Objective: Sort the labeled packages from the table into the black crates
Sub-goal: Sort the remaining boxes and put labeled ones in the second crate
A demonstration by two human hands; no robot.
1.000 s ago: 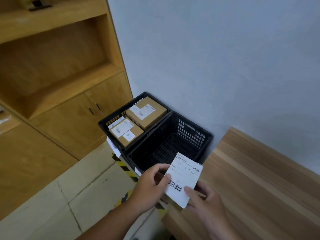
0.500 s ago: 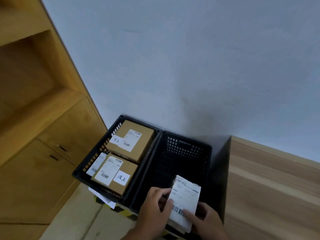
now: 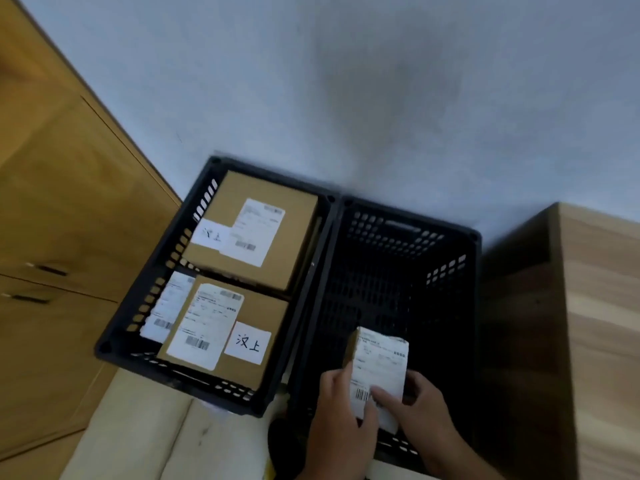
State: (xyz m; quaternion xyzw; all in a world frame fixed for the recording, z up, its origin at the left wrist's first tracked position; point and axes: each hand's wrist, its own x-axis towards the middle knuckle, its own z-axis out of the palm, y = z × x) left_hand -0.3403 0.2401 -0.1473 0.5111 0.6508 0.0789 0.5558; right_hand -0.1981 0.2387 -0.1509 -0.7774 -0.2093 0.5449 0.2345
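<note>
Grey wall. Over empty black plastic crate [image 3: 398,271], left hand [image 3: 341,407] and right hand [image 3: 420,414] pinch small labelled cardboard package [image 3: 379,365]; fingers [image 3: 384,396] hold shallow, may slip.

A parcel-sorting room: labelled boxes [image 3: 249,230] in black floor crates [image 3: 471,306] beside wooden cabinets [image 3: 69,209].

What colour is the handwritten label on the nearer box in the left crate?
White label, black writing; head view.

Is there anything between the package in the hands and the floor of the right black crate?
Nothing visible. The left hand and right hand hold the package over the right crate, and the part of its floor that shows is bare. The other boxes lie aside in the left crate.
</note>
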